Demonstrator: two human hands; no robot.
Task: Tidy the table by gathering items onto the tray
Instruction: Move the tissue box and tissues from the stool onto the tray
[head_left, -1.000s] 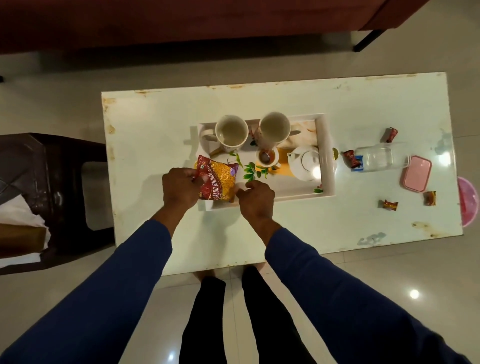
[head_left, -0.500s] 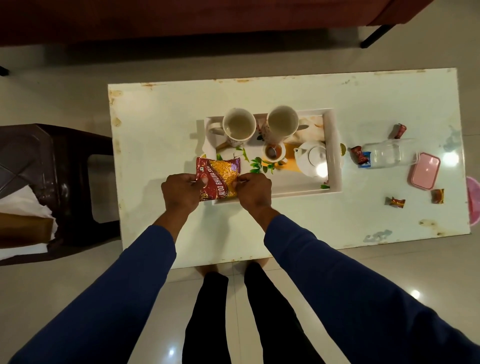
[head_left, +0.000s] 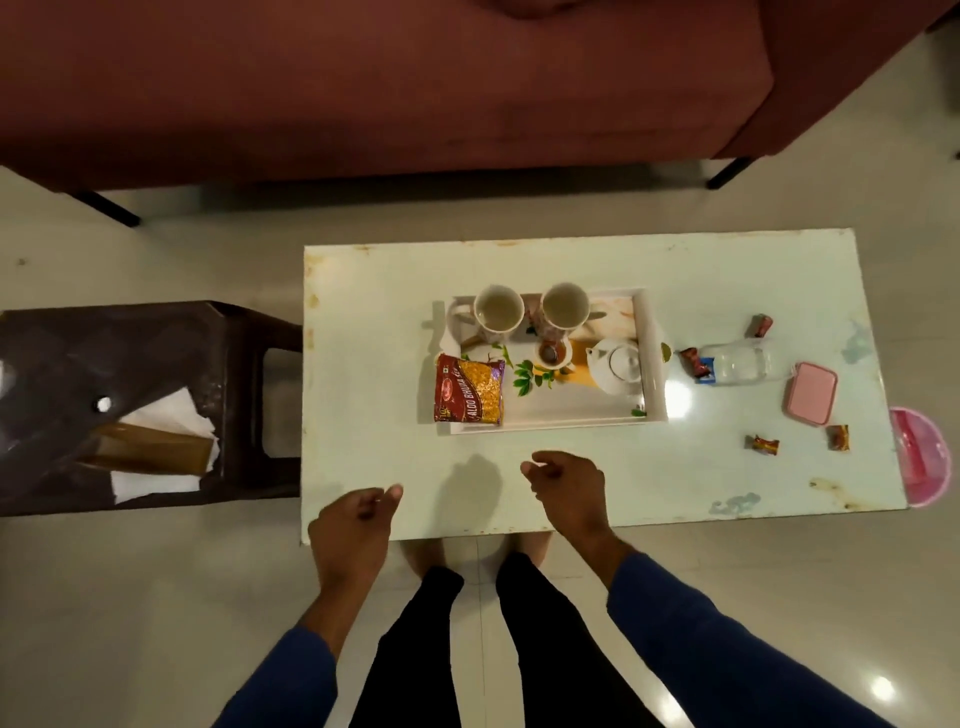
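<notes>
Both hands now off the snack packet (head_left: 470, 391) and drawn back to the table's (head_left: 374, 312) near edge. Left hand (head_left: 353, 525) empty, fingers loosely curled, at the near left corner. Right hand (head_left: 569, 491) empty, fingers half curled, near the tray (head_left: 655, 353). Packet flat at the tray's left end, long axis from the near rim toward the far rim, bottom edge overlapping the near rim, printed name running along its length. On the tray: two mugs (head_left: 500, 314) at the far rim, one small cup (head_left: 551, 354), one white teapot (head_left: 618, 366). Right of the tray: one clear jar (head_left: 743, 364) on its side, one pink lid (head_left: 811, 397), four wrapped candies (head_left: 764, 444).
</notes>
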